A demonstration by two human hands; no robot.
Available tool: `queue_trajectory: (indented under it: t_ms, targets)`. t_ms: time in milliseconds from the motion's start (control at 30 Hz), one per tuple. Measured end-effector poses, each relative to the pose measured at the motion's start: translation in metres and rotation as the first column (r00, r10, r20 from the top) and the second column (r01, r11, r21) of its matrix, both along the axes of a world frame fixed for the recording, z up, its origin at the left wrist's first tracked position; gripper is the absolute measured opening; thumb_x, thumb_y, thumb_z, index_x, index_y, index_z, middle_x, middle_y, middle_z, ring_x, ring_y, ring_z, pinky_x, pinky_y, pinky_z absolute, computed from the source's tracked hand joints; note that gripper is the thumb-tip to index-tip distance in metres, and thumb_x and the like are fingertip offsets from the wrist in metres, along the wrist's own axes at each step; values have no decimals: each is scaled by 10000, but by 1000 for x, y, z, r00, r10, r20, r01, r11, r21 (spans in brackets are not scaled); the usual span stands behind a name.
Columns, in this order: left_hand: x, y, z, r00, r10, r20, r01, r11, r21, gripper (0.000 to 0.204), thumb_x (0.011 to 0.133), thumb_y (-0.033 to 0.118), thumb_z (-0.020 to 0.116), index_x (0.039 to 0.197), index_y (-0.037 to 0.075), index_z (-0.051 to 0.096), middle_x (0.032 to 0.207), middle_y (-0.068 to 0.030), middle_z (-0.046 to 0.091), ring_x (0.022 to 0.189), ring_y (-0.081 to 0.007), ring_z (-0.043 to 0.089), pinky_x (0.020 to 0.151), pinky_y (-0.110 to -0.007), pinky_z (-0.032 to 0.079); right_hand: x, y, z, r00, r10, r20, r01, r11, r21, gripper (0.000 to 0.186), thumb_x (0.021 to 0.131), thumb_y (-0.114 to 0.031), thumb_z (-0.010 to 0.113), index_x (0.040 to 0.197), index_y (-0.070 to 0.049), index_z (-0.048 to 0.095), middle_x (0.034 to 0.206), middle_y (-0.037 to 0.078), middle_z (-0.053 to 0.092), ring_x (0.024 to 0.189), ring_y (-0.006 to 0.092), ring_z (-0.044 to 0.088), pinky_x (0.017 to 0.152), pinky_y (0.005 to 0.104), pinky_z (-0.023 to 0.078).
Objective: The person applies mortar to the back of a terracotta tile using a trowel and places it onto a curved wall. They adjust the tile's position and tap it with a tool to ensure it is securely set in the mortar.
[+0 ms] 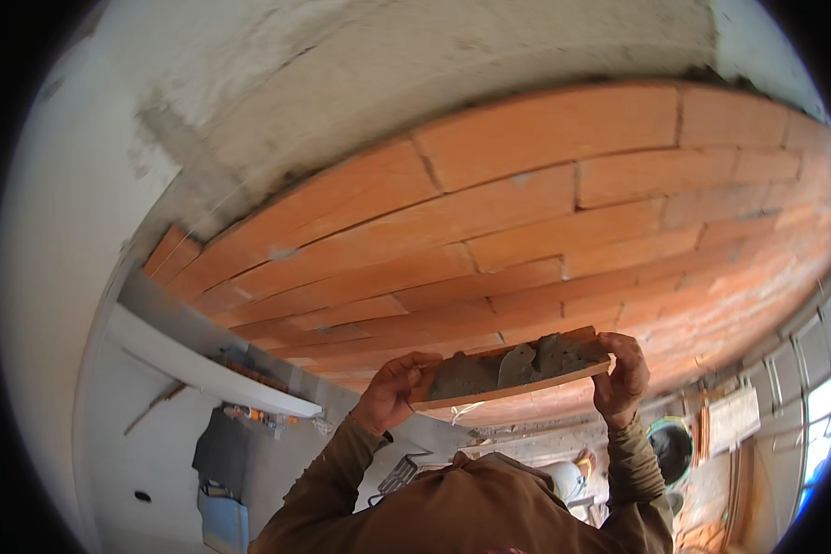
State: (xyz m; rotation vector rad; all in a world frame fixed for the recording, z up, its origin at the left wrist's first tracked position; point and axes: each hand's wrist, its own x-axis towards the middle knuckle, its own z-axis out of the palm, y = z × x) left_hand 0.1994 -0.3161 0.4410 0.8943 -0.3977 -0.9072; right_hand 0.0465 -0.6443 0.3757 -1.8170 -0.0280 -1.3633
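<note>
Between my two hands I hold up a long orange brick [503,390], its upper face spread with wet grey mortar [471,374]. My left hand [392,392] is closed round its left end. The fingers of my right hand [624,377] wrap the right end. Behind the brick rises a wall of orange bricks [526,208] laid in staggered courses, with thin joints between them. Its top course reaches close to the grey concrete [489,46] overhead. At the upper left end of the wall sits a short brick piece [172,253].
Below on the right stand a dark round tub [671,451] and some stacked boards [731,423]. A white ledge [203,360] runs along the lower left, with a dark cloth [222,448] and a blue container [223,524] nearby. A pale wall [55,249] borders the left.
</note>
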Motion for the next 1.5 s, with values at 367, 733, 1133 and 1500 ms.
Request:
queue_trajectory:
  t_ms: [367, 733, 1133, 1500]
  targets:
    - [3, 62, 100, 785, 542, 299, -430, 825, -366, 563, 927, 94, 667, 1422, -36, 433, 1339, -95, 576, 1253, -174, 545, 925, -323, 551, 72, 25, 165, 938, 168, 304, -19, 899, -437, 363, 735, 41, 761, 1057, -34, 611, 991, 149, 653, 905, 355, 668, 732, 393, 566]
    - [33, 98, 184, 206, 797, 568, -564, 571, -596, 447, 954, 70, 632, 1373, -33, 516, 1326, -109, 577, 1081, -136, 585, 965, -379, 523, 126, 81, 281, 840, 256, 478, 126, 765, -632, 345, 751, 154, 624, 1069, 21, 641, 1037, 189, 672, 932, 359, 683, 762, 396, 574]
    - [102, 132, 241, 128, 782, 610, -629, 540, -559, 273, 989, 139, 624, 1194, -40, 635, 1008, -92, 676, 1013, -267, 701, 869, -368, 609, 181, 125, 338, 863, 174, 475, 173, 781, -600, 297, 793, 26, 745, 1073, -51, 681, 950, 106, 719, 794, 254, 701, 655, 329, 558]
    - [105, 143, 259, 93, 658, 747, -753, 537, -380, 315, 988, 209, 636, 1155, -56, 664, 992, -148, 705, 968, -264, 716, 817, -330, 612, 188, 136, 330, 935, 145, 324, 66, 826, -560, 222, 827, -68, 758, 1034, -62, 678, 884, 105, 711, 740, 245, 696, 615, 327, 540]
